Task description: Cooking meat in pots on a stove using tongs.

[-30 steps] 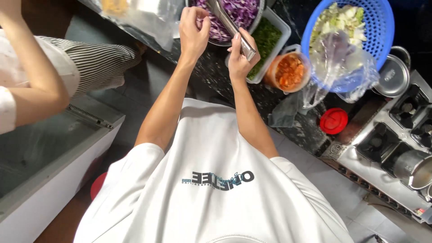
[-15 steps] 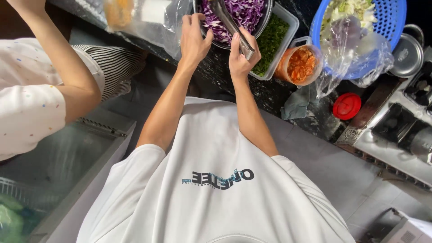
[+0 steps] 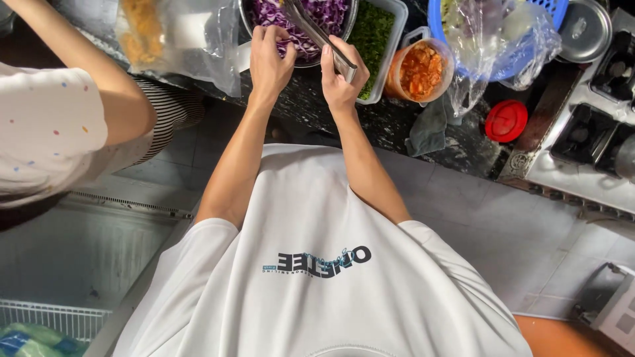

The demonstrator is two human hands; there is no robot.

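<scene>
Tongs (image 3: 317,33), one pair, in right hand (image 3: 340,79) over one cabbage bowl (image 3: 301,63).

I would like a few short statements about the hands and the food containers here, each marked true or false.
1. The right hand grips metal tongs. True.
2. The left hand rests on the red lid. False: it touches the shredded purple cabbage at the bowl's rim, and the lid lies apart to the right.
3. The chopped green herbs sit in a rectangular container. True.
4. The blue basket stands left of the cabbage. False: it stands to the right, beyond the orange-filled tub.
</scene>
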